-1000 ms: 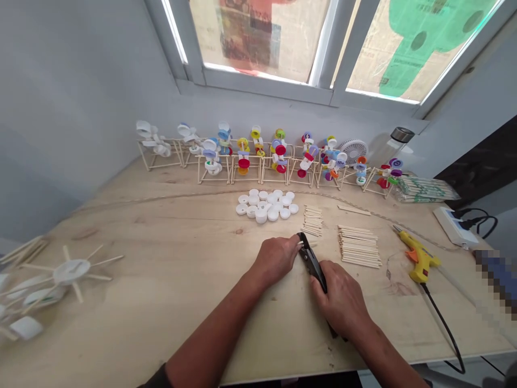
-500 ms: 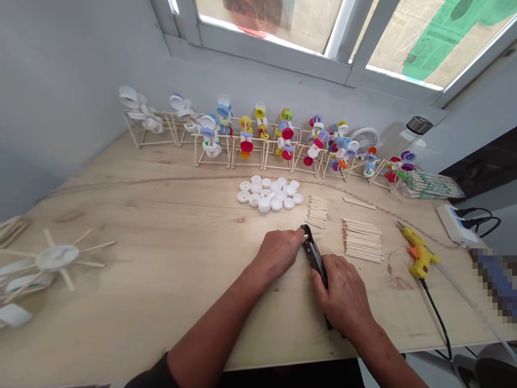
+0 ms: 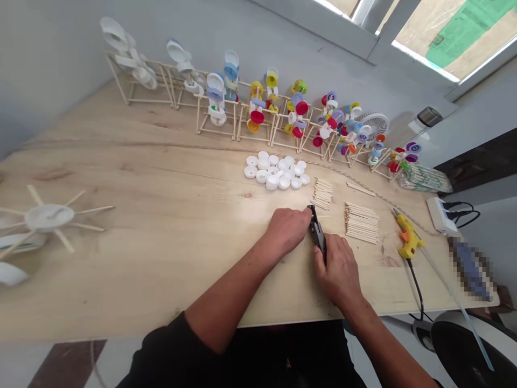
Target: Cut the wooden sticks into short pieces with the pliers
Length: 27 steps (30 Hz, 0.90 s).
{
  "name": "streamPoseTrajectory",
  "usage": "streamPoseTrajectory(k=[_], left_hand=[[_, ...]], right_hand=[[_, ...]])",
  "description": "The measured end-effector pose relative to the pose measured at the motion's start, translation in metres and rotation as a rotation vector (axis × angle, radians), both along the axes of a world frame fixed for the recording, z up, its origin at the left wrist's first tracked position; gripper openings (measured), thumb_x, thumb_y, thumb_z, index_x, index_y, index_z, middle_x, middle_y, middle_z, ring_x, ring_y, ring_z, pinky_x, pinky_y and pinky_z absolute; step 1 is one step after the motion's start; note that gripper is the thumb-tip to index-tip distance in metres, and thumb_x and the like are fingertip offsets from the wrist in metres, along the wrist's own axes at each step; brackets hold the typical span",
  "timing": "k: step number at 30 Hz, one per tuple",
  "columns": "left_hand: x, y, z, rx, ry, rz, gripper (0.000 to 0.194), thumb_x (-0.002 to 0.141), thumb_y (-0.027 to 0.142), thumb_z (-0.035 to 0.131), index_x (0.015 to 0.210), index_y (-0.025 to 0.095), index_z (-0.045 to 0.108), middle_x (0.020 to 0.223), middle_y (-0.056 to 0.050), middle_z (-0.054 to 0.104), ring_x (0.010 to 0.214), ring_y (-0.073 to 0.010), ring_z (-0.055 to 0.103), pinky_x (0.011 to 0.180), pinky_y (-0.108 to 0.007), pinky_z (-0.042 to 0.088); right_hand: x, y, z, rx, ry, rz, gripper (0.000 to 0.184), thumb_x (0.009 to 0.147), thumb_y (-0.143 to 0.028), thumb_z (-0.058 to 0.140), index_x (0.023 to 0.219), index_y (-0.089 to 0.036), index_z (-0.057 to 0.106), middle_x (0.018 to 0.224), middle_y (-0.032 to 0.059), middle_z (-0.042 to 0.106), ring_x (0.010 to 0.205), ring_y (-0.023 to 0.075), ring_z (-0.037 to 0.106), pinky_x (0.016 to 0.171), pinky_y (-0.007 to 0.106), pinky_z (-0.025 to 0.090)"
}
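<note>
My left hand (image 3: pixel 286 230) pinches a thin wooden stick (image 3: pixel 321 216) close to the jaws of black cutting pliers (image 3: pixel 317 233). My right hand (image 3: pixel 337 272) is closed around the pliers' handles, which run down into my palm. The jaws sit on the stick, and my fingers hide part of it. Both hands rest just above the plywood tabletop (image 3: pixel 161 178). A short stack of wooden sticks (image 3: pixel 322 194) lies just beyond the pliers. A larger stack (image 3: pixel 361 222) lies to their right.
Loose white bottle caps (image 3: pixel 274 173) lie beyond my hands. Stick frames with coloured caps (image 3: pixel 258 108) line the wall. A yellow glue gun (image 3: pixel 409 240) with a black cord lies right, near a power strip (image 3: pixel 438 214). A stick-and-cap wheel (image 3: pixel 48 218) lies left.
The view has tilted down and swung, so the table and windows sit higher in the frame. My hands stay together on the pliers and stick, with little movement.
</note>
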<state>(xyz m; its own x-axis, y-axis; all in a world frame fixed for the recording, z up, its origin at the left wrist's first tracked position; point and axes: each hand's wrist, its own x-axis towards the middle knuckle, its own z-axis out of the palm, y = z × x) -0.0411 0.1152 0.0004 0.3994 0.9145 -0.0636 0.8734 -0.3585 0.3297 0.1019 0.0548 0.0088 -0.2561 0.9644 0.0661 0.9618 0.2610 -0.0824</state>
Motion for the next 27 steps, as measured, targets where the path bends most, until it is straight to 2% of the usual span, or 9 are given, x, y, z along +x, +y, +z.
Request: streamPoseTrajectory(k=[16,27], left_hand=[[-0.004,0.002,-0.004,0.002,-0.159,0.014,0.015,0.081,0.01,0.04,0.092,0.014,0.049,0.069,-0.004,0.065,0.07,-0.0214,0.064,0.052,-0.027,0.042],[-0.003,0.003,-0.005,-0.023,-0.179,0.031,0.013,0.082,0.01,0.041,0.09,0.013,0.05,0.069,-0.004,0.064,0.069,-0.0214,0.064,0.053,-0.028,0.044]], right_hand=[[0.002,0.003,-0.007,-0.057,0.166,0.01,0.015,0.085,-0.027,0.039,0.096,-0.02,0.045,0.082,0.005,0.049,0.079,0.0233,0.046,0.071,0.038,0.039],[0.005,0.01,-0.01,-0.051,0.122,-0.001,0.037,0.081,-0.029,0.043,0.116,-0.017,0.043,0.104,0.0101,0.048,0.095,0.0276,0.043,0.082,0.046,0.035]])
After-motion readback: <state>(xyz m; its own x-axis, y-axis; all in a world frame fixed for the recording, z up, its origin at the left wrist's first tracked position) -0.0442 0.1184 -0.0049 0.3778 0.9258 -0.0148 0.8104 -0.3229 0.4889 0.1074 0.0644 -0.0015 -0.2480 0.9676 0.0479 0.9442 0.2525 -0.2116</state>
